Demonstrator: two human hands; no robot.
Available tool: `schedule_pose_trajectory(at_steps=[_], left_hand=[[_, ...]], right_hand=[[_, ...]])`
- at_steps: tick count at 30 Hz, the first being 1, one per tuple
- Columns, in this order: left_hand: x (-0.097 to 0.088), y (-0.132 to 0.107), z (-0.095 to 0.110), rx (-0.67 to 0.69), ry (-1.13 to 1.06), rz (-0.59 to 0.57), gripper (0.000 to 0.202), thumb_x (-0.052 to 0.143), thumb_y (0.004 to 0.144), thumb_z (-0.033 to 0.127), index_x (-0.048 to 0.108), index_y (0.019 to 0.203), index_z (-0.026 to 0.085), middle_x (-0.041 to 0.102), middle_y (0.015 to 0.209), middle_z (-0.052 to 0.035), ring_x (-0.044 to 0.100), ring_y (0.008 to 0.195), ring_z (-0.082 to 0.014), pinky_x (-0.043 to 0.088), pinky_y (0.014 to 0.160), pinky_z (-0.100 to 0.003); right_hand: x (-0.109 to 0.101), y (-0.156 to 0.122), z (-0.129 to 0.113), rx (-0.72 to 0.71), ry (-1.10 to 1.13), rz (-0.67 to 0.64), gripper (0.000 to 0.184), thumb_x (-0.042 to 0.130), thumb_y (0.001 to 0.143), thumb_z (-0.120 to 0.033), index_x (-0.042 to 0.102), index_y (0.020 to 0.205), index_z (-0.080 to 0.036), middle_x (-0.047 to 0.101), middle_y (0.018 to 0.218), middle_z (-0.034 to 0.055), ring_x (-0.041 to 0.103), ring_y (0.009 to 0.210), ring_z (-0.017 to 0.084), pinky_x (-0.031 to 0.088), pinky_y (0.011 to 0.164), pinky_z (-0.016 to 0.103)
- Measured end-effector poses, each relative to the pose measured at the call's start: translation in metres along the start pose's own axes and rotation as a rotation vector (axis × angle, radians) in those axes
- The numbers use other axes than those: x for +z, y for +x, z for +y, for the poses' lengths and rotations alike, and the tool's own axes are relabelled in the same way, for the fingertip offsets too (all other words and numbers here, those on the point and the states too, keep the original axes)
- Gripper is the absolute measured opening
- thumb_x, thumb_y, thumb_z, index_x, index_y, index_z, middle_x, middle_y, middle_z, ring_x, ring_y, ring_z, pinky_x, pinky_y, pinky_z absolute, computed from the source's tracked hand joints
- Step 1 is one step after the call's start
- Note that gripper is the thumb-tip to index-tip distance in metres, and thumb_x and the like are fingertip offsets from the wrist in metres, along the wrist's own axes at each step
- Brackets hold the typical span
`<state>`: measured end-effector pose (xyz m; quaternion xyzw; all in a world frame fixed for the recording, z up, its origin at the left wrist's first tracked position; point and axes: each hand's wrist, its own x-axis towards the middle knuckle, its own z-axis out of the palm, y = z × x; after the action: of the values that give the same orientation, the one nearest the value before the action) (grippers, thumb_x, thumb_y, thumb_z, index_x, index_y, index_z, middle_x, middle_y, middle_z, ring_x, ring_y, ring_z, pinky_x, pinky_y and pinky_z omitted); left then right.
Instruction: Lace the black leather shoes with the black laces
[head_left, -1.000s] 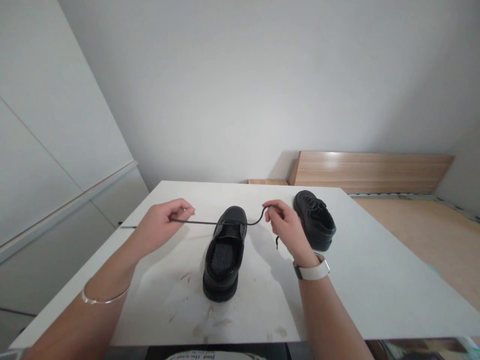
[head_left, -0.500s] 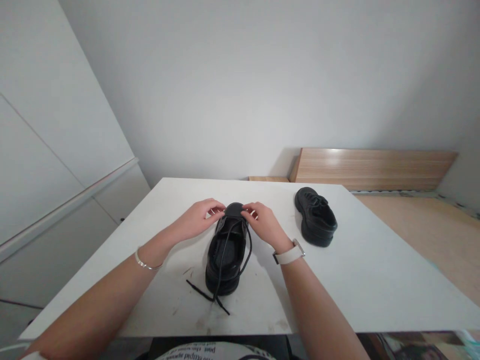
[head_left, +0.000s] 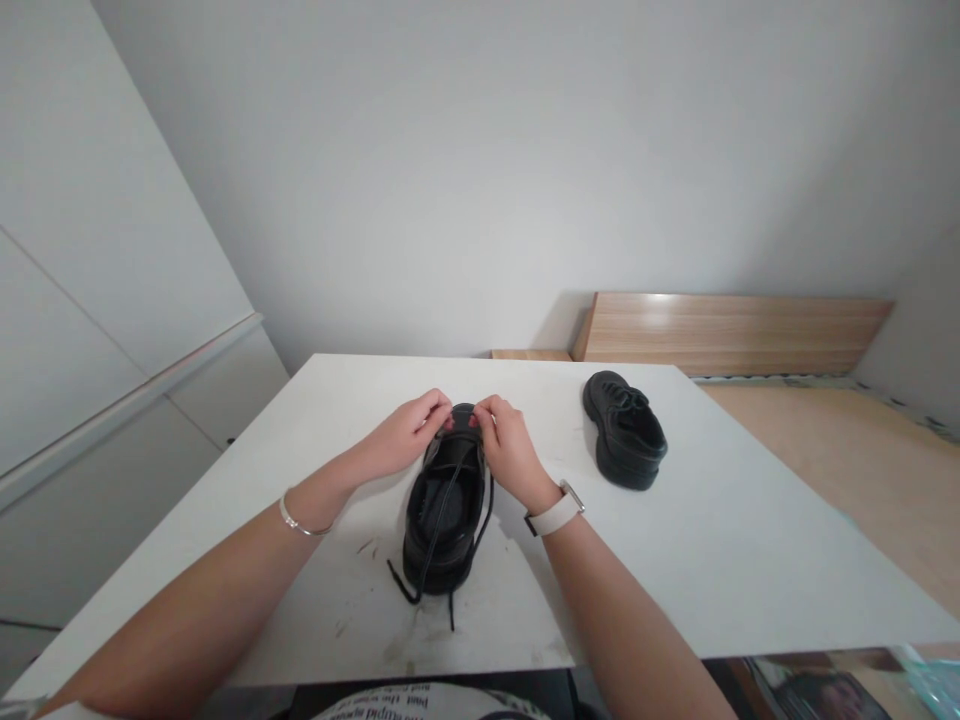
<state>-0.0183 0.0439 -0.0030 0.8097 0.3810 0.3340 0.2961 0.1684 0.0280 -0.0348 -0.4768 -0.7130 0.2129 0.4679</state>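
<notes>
Two hands on the near shoe (head_left: 444, 560), both at its toe end. Left hand (head_left: 403, 436) comes in from the left and right hand (head_left: 507, 452) from the right, with the fingertips almost meeting over the front of the lacing area.

Fingers on both hands are curled, tips pressed onto the upper where the lace (head_left: 400, 583) starts. Can't tell if they pinch the lace or just press on the shoe, since the tips cover that spot.

Near shoe is black, upright on its sole on the white bench (head_left: 750, 560), roughly centre, heel toward the camera. Two lace strands run back from under the fingertips. One crosses the shoe opening, the other goes along the right side. Both drop past the heel, and the loose ends lie on the bench just in front of it, among dark scuff marks.

Second shoe (head_left: 625, 446) is the same black type, also upright, to the right and well apart from the hands, untouched.

Bracelet (head_left: 300, 522) on the left wrist, pale-strap watch (head_left: 553, 512) on the right. Wooden board (head_left: 735, 335) leans at the wall behind the bench.
</notes>
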Motion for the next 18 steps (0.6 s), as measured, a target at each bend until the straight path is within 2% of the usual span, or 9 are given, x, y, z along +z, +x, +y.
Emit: schedule_pose_trajectory(at_steps=[2, 4, 7, 9, 11, 13, 15, 16, 18], left_hand=[[-0.009, -0.002, 0.008, 0.006, -0.116, -0.040, 0.031, 0.043, 0.100, 0.046, 0.053, 0.085, 0.020, 0.060, 0.077, -0.0021, 0.058, 0.075, -0.0184, 0.047, 0.074, -0.031], [-0.021, -0.005, 0.008, -0.007, -0.121, -0.081, 0.029, 0.053, 0.096, 0.047, 0.054, 0.086, 0.020, 0.057, 0.073, 0.0001, 0.056, 0.068, -0.0165, 0.044, 0.066, -0.028], [-0.038, -0.012, -0.006, -0.019, 0.187, -0.075, 0.023, 0.067, 0.086, 0.044, 0.063, 0.090, 0.022, 0.061, 0.075, -0.0001, 0.055, 0.067, -0.0167, 0.039, 0.062, -0.026], [-0.047, -0.019, -0.020, -0.036, 0.451, -0.066, 0.019, 0.069, 0.083, 0.043, 0.069, 0.086, 0.024, 0.067, 0.080, -0.0023, 0.057, 0.069, -0.0189, 0.036, 0.060, -0.026], [-0.053, -0.027, -0.032, -0.077, 0.600, -0.095, 0.020, 0.067, 0.083, 0.044, 0.072, 0.080, 0.025, 0.070, 0.081, -0.0041, 0.060, 0.070, -0.0210, 0.032, 0.058, -0.026], [-0.057, -0.035, -0.038, -0.120, 0.592, -0.171, 0.026, 0.062, 0.086, 0.046, 0.074, 0.076, 0.026, 0.071, 0.074, -0.0036, 0.060, 0.064, -0.0206, 0.031, 0.055, -0.026], [-0.061, -0.040, -0.040, -0.160, 0.504, -0.230, 0.033, 0.055, 0.090, 0.048, 0.075, 0.075, 0.027, 0.070, 0.065, -0.0015, 0.058, 0.056, -0.0181, 0.032, 0.053, -0.025], [-0.063, -0.041, -0.040, -0.176, 0.470, -0.223, 0.034, 0.054, 0.091, 0.049, 0.076, 0.075, 0.028, 0.069, 0.063, -0.0007, 0.057, 0.054, -0.0173, 0.033, 0.053, -0.025], [-0.069, -0.043, -0.041, -0.165, 0.461, -0.116, 0.032, 0.057, 0.088, 0.049, 0.076, 0.075, 0.028, 0.069, 0.064, -0.0017, 0.059, 0.060, -0.0193, 0.038, 0.057, -0.026]], right_hand=[[-0.007, 0.000, -0.004, -0.006, 0.120, 0.008, 0.023, 0.044, 0.100, -0.035, 0.053, 0.083, -0.022, 0.059, 0.075, 0.0006, 0.054, 0.073, 0.017, 0.041, 0.074, 0.031], [-0.016, -0.001, -0.004, 0.022, 0.269, -0.037, 0.026, 0.053, 0.096, -0.044, 0.054, 0.083, -0.021, 0.057, 0.072, -0.0009, 0.052, 0.069, 0.015, 0.041, 0.068, 0.029], [-0.034, -0.003, 0.005, 0.109, 0.317, -0.162, 0.031, 0.066, 0.086, -0.049, 0.055, 0.085, -0.020, 0.051, 0.064, -0.0049, 0.045, 0.059, 0.012, 0.035, 0.058, 0.026], [-0.048, -0.006, 0.014, 0.133, 0.187, -0.154, 0.030, 0.070, 0.083, -0.047, 0.056, 0.086, -0.020, 0.046, 0.058, -0.0076, 0.041, 0.055, 0.011, 0.031, 0.056, 0.025], [-0.061, -0.009, 0.021, 0.128, -0.005, -0.120, 0.025, 0.072, 0.082, -0.042, 0.061, 0.088, -0.020, 0.047, 0.058, -0.0074, 0.042, 0.056, 0.012, 0.031, 0.057, 0.025], [-0.071, -0.012, 0.024, 0.130, -0.181, -0.174, 0.020, 0.073, 0.081, -0.038, 0.069, 0.090, -0.021, 0.053, 0.060, -0.0050, 0.046, 0.057, 0.013, 0.032, 0.057, 0.026], [-0.077, -0.015, 0.025, 0.146, -0.299, -0.290, 0.013, 0.073, 0.081, -0.035, 0.075, 0.085, -0.023, 0.060, 0.061, -0.0025, 0.050, 0.057, 0.014, 0.033, 0.057, 0.027], [-0.078, -0.016, 0.024, 0.152, -0.338, -0.331, 0.010, 0.072, 0.082, -0.032, 0.077, 0.081, -0.024, 0.062, 0.061, -0.0013, 0.052, 0.057, 0.014, 0.033, 0.057, 0.027], [-0.078, -0.015, 0.023, 0.155, -0.385, -0.349, 0.010, 0.071, 0.083, -0.029, 0.078, 0.076, -0.024, 0.068, 0.067, 0.0016, 0.056, 0.061, 0.016, 0.036, 0.059, 0.029]])
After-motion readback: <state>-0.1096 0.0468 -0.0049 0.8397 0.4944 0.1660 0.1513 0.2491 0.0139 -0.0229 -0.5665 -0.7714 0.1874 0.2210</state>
